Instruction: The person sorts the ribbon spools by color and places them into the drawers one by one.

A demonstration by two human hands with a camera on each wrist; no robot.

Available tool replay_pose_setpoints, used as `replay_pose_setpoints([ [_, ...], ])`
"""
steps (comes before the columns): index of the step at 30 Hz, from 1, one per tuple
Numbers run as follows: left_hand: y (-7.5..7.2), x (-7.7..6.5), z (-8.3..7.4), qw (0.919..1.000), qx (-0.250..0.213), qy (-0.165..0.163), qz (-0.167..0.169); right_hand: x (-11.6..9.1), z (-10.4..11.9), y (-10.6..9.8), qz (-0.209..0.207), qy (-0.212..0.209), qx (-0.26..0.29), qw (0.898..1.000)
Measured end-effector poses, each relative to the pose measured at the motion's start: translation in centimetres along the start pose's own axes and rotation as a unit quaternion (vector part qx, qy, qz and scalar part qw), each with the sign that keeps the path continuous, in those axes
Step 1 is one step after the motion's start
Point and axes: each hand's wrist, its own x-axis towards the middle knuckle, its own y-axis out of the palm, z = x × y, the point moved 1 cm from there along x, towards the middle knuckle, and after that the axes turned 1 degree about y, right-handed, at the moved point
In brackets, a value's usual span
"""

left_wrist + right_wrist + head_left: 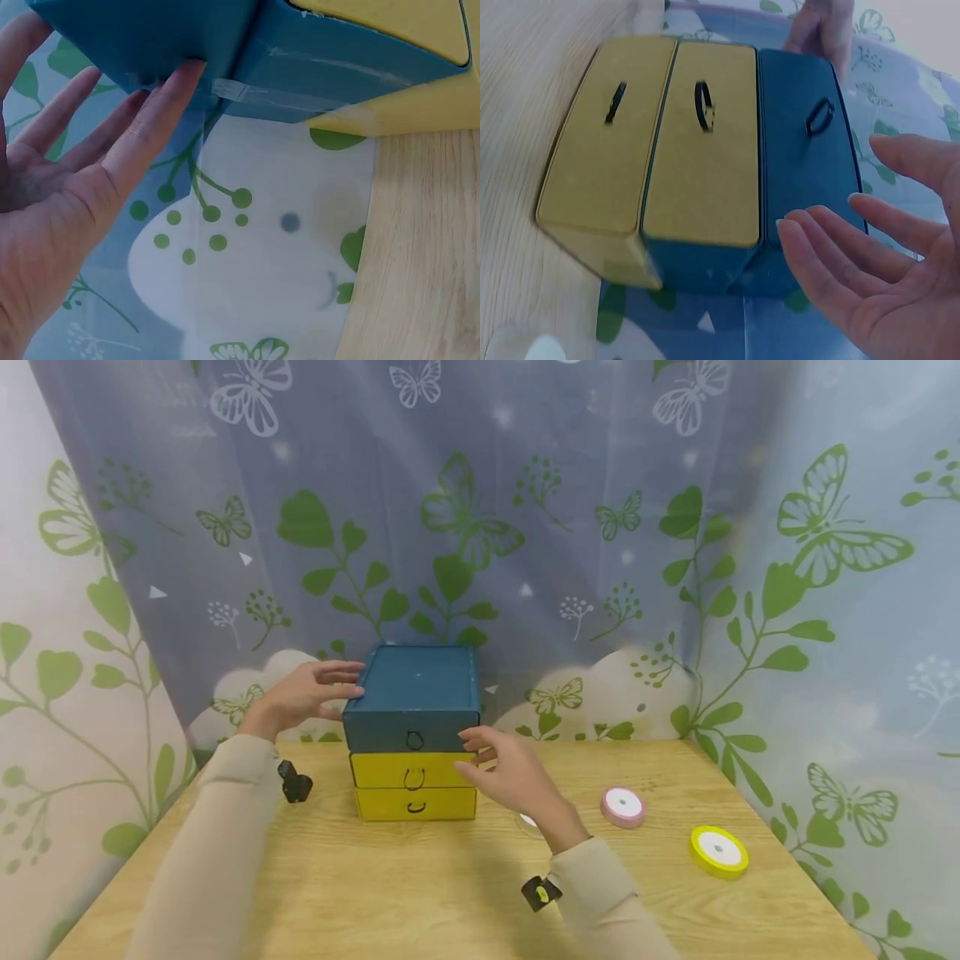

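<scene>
A stack of three small drawer boxes stands on the table. On top is a blue box (420, 681) with a black loop handle on its front. Below it come a middle drawer (382, 770) and a bottom drawer (378, 805), both yellow-fronted with black handles. My left hand (303, 693) is at the blue box's left side, its extended fingertips against the wall in the left wrist view. My right hand (513, 768), fingers loosely bent and holding nothing, is by the front right corner of the stack. All the drawers sit closed.
On the right of the wooden table (360, 893) lie a pink-edged roll (622, 807) and a yellow-edged roll (718, 852). A pale roll (527, 821) is partly hidden behind my right wrist. A patterned curtain (570, 577) hangs close behind the stack.
</scene>
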Motion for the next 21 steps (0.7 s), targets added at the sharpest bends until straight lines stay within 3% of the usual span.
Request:
replay_pose_setpoints([
  [13, 0.4, 0.2, 1.4, 0.9998, -0.008, -0.015, -0.005, 2.2, 1.7, 4.4, -0.103, 0.011, 0.031, 0.994],
  [21, 0.2, 0.3, 1.4, 0.9991, -0.022, -0.035, 0.004, 3.4, 2.1, 5.4, -0.123, 0.039, 0.019, 0.991],
])
